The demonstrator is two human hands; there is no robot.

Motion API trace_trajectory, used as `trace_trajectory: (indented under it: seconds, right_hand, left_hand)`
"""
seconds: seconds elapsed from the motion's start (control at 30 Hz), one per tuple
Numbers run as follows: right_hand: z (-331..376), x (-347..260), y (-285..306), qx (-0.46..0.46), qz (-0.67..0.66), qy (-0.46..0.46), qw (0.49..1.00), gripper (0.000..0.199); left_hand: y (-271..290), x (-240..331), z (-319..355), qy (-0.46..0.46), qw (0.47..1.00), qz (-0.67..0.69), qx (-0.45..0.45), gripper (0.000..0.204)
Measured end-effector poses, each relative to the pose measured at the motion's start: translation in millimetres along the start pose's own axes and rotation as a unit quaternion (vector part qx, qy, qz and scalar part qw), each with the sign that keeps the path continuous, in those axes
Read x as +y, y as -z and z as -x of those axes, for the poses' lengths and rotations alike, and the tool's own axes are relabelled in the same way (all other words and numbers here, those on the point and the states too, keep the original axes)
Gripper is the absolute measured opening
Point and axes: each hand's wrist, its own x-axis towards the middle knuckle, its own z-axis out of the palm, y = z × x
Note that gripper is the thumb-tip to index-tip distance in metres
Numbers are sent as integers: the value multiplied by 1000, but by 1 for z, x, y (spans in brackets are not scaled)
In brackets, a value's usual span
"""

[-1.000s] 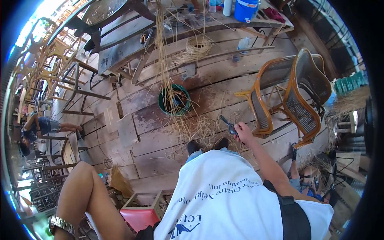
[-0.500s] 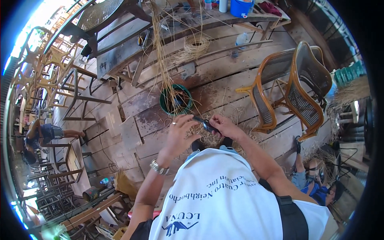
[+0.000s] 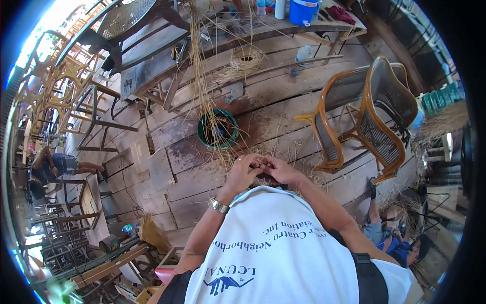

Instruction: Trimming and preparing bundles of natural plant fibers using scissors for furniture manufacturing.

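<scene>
Standing over a plank floor, a person in a white shirt brings the left hand and right hand together at waist height, fingers curled and touching around something small and dark; what it is, and which hand grips it, cannot be told. Just beyond the hands sits a green bucket holding long straw-coloured cane strands. A woven cane chair stands to the right, well apart.
</scene>
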Motion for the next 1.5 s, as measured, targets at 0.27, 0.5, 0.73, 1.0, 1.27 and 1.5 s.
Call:
trace_trajectory:
  seconds: [0.27, 0.5, 0.73, 1.0, 1.27, 1.5]
  right_hand:
    - [13, -23, 5, -3, -19, 40, 999, 15]
    - [22, -39, -8, 33, -24, 59, 997, 17]
    - [-1, -5, 12, 61, 7, 36, 997, 20]
    - [-4, 134, 131, 202, -9, -11, 979, 35]
    - [89, 262, 116, 135, 210, -358, 900, 56]
    - [100, 309, 98, 107, 315, -264, 905, 52]
  left_hand:
    - [32, -16, -10, 139, 953, 170, 208, 12]
    - [12, 1, -34, 146, 699, 677, 177, 5]
    - [-11, -24, -49, 196, 672, 693, 172, 5]
    - [-5, -42, -38, 213, 632, 722, 186, 8]
    - [18, -42, -26, 161, 657, 706, 211, 8]
    - [10, -26, -33, 186, 738, 620, 191, 4]
